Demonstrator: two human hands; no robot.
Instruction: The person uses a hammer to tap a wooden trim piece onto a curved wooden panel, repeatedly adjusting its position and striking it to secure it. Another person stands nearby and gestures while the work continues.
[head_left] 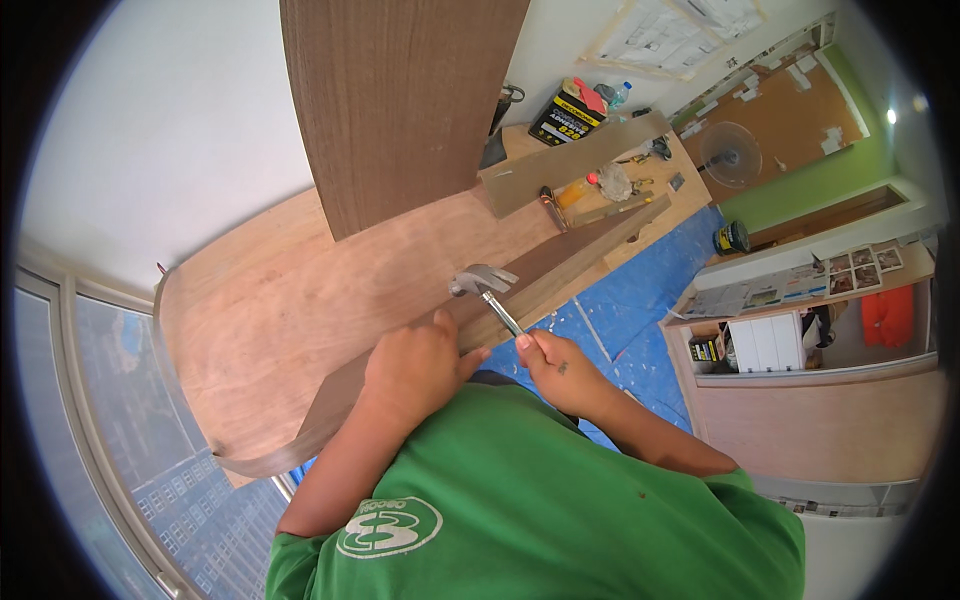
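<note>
My right hand (555, 368) is closed round the handle of a claw hammer (507, 314). The hammer's metal head is above a long brown wood-grain strip (565, 258), which runs along the near edge of the pale wooden worktop (260, 310). To the left of the hammer, my left hand (412, 365) grips the strip's edge. Its thumb lies on the near side and a finger on the far side; the other fingers are partly hidden.
A tall brown panel (400, 110) stands at the worktop's back. Beyond it are a black tin (567, 115), a flat brown piece (565, 165), and small tools with an orange bottle (574, 191). Blue sheeting (630, 310) covers the floor. At right stands a cabinet (810, 420); a window (130, 370) is at left.
</note>
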